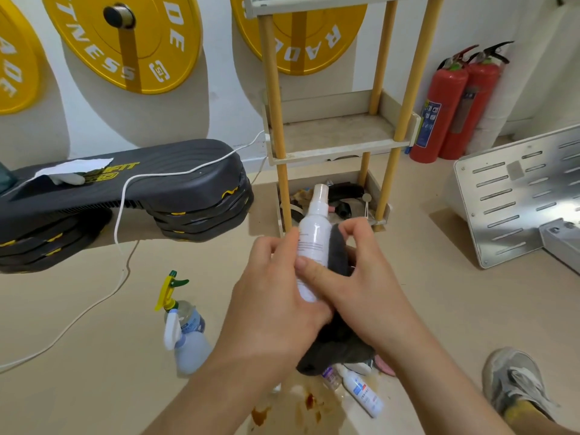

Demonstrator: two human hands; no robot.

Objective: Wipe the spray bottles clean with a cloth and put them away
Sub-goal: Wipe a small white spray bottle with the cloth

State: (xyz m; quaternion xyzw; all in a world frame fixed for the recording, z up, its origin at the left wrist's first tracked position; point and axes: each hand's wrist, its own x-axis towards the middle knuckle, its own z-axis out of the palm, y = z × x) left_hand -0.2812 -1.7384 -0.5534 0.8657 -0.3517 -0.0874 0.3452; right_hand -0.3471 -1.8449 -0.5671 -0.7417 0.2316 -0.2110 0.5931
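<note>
Beige floor (94, 356) fills the lower view. Yellow weight plates (122, 42) hang on the white wall. Dark step platform (141, 189) on stacked risers at left, with a white cable (122, 215) trailing across it and down to the floor. Cream shelf rack (339, 133) with yellow posts stands centre, its middle shelf dusty. Slotted metal panel (518, 196) leans at right. Two red fire extinguishers (445, 108) stand beside the rack.

Left hand (276, 296): fingers (270, 249) curled round the lower body of the white spray bottle (314, 237). The bottle is held upright, slightly tilted, above the floor in front of the rack. Slim white cylinder, clear cap over the nozzle, fine grey print down one side.

Right hand (361, 277): grips the dark grey cloth (339, 340), pressing it against the bottle's right side, thumb across the bottle's front. The rest of the cloth hangs below both hands.

On the floor at left, two trigger bottles (188, 337) stand touching, one with a yellow-green head, one white. A small white bottle (364, 392) with a blue label lies on its side near brown stains (310, 403). A worn grey shoe (514, 381) is at lower right.
</note>
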